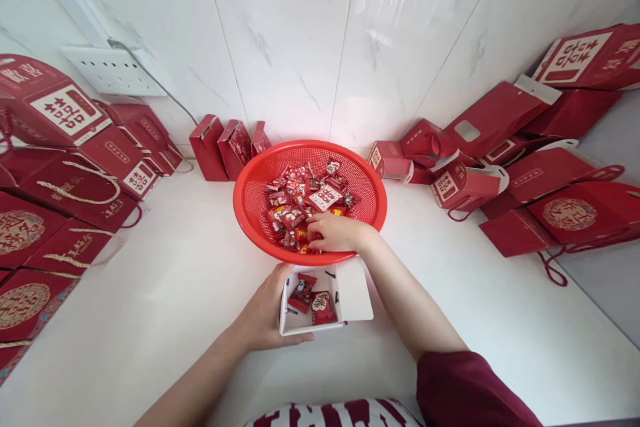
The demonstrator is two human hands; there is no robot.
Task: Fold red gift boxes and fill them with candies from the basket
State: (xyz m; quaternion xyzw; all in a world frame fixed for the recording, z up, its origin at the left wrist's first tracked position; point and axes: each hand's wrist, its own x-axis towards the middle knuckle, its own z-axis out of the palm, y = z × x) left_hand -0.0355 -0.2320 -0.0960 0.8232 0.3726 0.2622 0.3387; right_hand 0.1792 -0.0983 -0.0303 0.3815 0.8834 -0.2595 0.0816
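A red perforated plastic basket (245,220) stands on the white counter, holding a heap of small red wrapped candies (293,217). My right hand (335,232) reaches over its near rim, fingers bent down into the candies; the fingertips are partly hidden, so I cannot tell if they hold one. Just in front of the basket, my left hand (265,313) grips a small white-lined box (313,329) from its left side. The box is open at the top, its white flap (356,290) folded out to the right. Inside lie a dark red candy (302,293) and a red candy (324,308).
Red gift boxes (70,113) with cord handles are stacked at the left. More red boxes (500,120) pile up at the right. Three small red boxes (234,147) stand behind the basket, against the tiled wall (290,47). A power socket strip (113,71) with a cable is on the wall.
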